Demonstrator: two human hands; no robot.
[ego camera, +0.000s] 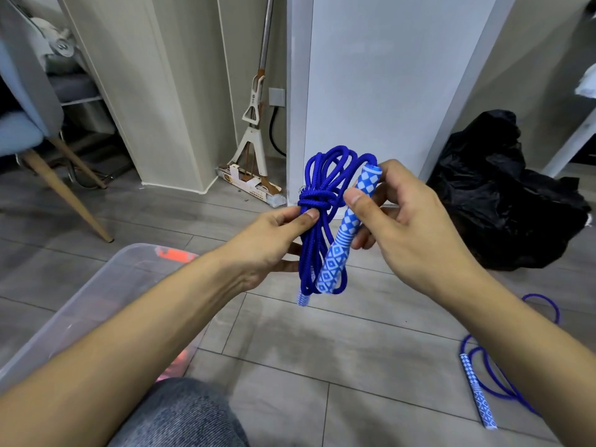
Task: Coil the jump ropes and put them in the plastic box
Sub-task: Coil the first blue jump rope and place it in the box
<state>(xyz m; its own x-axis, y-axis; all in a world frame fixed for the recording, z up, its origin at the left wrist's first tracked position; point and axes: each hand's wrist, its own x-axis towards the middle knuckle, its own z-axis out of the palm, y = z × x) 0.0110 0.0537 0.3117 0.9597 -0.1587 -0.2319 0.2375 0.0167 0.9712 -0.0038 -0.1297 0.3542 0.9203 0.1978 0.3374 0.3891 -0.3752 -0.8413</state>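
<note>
A blue jump rope hangs coiled in a bundle in front of me, with a wrap of cord around its middle. My left hand pinches the bundle just below that wrap. My right hand grips the rope's blue-and-white patterned handle, which lies alongside the coil. The tip of the other handle shows below the bundle. A second blue jump rope lies loose on the floor at the lower right, one handle showing. The clear plastic box stands at the lower left, under my left forearm.
Something orange shows through the box wall. A black plastic bag lies on the floor at the right. A mop leans in the corner behind. A chair with wooden legs stands at the left. My knee is at the bottom.
</note>
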